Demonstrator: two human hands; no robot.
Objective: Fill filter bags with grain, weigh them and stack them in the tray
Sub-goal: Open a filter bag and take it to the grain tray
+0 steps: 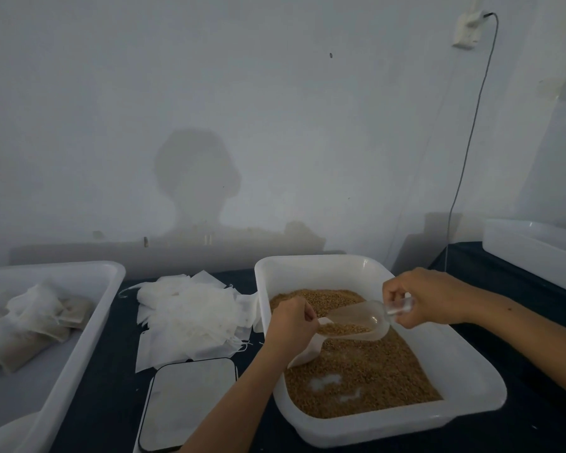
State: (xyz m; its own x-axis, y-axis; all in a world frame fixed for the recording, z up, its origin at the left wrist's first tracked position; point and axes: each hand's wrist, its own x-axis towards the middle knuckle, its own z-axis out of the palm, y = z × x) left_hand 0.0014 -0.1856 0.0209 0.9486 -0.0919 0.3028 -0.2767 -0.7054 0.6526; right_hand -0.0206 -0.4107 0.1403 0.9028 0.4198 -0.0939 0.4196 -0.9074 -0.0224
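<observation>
Right hand (pixel 428 297), entering from 4 o'clock, fingers curled round the handle of a clear plastic scoop (pixel 360 322) that carries a small charge of grain and points toward 9 o'clock. Left hand (pixel 293 325), entering from 6 o'clock, pinches the mouth of a white filter bag (pixel 307 351) at the scoop's lip; the bag hangs below the hand, its lower end touching the grain (pixel 366 380). Both hands work above a white tub (pixel 389 426), right of centre, whose floor is covered by brown grain with a few bare patches toward 6 o'clock. At 9 o'clock of the tub, on the dark table (pixel 105 387), a loose heap of empty filter bags (pixel 190 315); at 6 o'clock of that heap, a flat scale (pixel 190 400) with a pale platform. At the far 9 o'clock edge, a white tray (pixel 79 338) holding several filled bags (pixel 40 325) lying in a loose pile. At 2 o'clock, part of another white tub (pixel 536 250); a thin cable (pixel 471 125) descends the wall from a socket.
</observation>
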